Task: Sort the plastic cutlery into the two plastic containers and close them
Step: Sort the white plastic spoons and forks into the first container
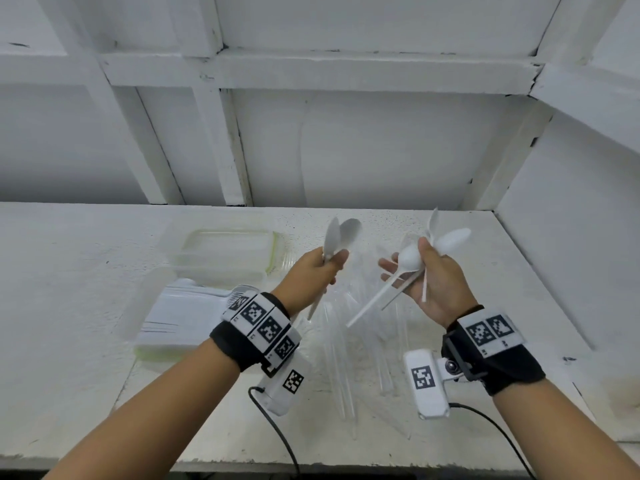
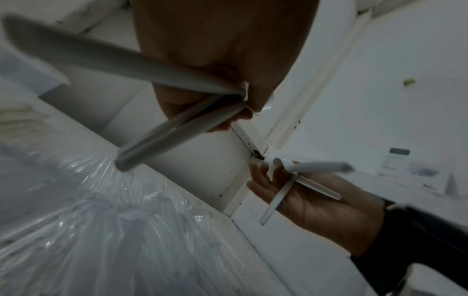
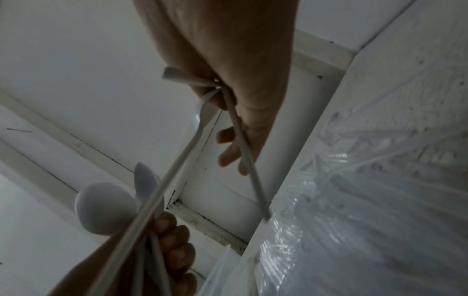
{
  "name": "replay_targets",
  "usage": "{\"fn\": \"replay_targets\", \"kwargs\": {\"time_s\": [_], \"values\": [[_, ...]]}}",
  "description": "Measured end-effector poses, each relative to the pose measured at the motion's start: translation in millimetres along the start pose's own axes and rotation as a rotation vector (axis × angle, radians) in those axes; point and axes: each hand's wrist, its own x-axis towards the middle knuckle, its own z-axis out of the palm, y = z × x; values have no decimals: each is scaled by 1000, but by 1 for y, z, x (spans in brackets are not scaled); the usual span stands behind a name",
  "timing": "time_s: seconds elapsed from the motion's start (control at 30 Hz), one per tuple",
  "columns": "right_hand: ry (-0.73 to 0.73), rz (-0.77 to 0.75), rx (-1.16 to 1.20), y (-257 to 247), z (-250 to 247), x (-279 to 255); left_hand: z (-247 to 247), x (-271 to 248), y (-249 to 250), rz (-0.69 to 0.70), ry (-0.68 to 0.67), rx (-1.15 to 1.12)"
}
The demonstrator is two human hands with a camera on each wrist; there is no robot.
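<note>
Both hands are raised above the white table. My left hand (image 1: 327,270) grips two white plastic spoons (image 1: 341,237) by the handles, bowls pointing up; the left wrist view shows their handles (image 2: 164,132) sticking out below my palm. My right hand (image 1: 417,270) holds several white spoons (image 1: 450,237), fanned out and pinched under the thumb, handles (image 3: 182,160) crossing. An empty clear container with a green rim (image 1: 273,247) stands at the back left. A second container (image 1: 152,351) closer to me holds white cutlery. Whether its lid is on I cannot tell.
Crumpled clear plastic wrapping (image 1: 346,358) lies on the table under and between my hands. A white panelled wall rises behind the table and another stands at the right. Cables hang from both wrist cameras over the front edge.
</note>
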Motion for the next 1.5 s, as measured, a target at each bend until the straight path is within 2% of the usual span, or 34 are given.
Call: {"fn": "replay_targets", "kwargs": {"time_s": [0.13,0.27,0.43,0.57,0.73,0.87,0.93,1.03,1.1,1.17,1.33,1.43,1.5], "values": [[-32,40,-1,9,18,-5,-5,-8,-7,-87,56,-215],[-37,79,-53,20,32,-4,-8,-15,-11,-154,113,-269],[-152,48,-302,33,46,-11,-7,-24,-13,-199,55,-441],[-184,-2,-363,32,55,-16,-8,-30,-16,-234,-5,-521],[-129,-120,-474,32,59,-13,-10,-41,-14,-179,-140,-480],[-136,-160,-560,36,59,-15,-11,-48,-9,-186,-239,-409],[-71,-203,-565,36,58,-15,-12,-49,-8,-214,-218,-461],[3,-199,-490,30,52,-12,-16,-47,-12,-227,-104,-517],[-58,-158,-445,25,50,-11,-19,-48,-15,-219,-78,-503],[-145,-127,-480,24,50,-13,-20,-50,-16,-221,-107,-469],[-289,-57,-615,31,54,-19,-20,-58,-9,-210,-351,-340],[-245,-43,-590,33,50,-19,-25,-59,-9,-214,-396,-286],[-162,-79,-572,32,46,-16,-26,-57,-10,-225,-327,-324]]}}
